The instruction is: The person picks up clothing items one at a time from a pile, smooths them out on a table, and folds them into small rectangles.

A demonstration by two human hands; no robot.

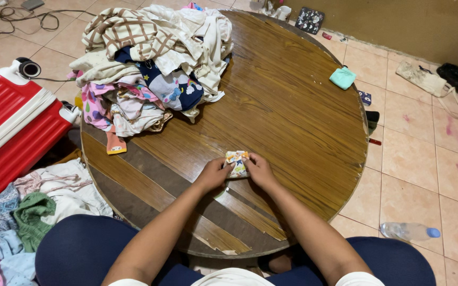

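Observation:
A small folded cloth, pale with orange and yellow print, lies on the round wooden table near its front edge. My left hand grips its left side and my right hand grips its right side, fingers pressed on the fabric. A large heap of unfolded clothes, checked, white and patterned pieces, covers the table's far left part.
A red suitcase stands left of the table. More clothes lie on the floor at lower left. A plastic bottle lies on the tiles at right. A teal cloth sits at the table's right edge. Bags lie by the wall.

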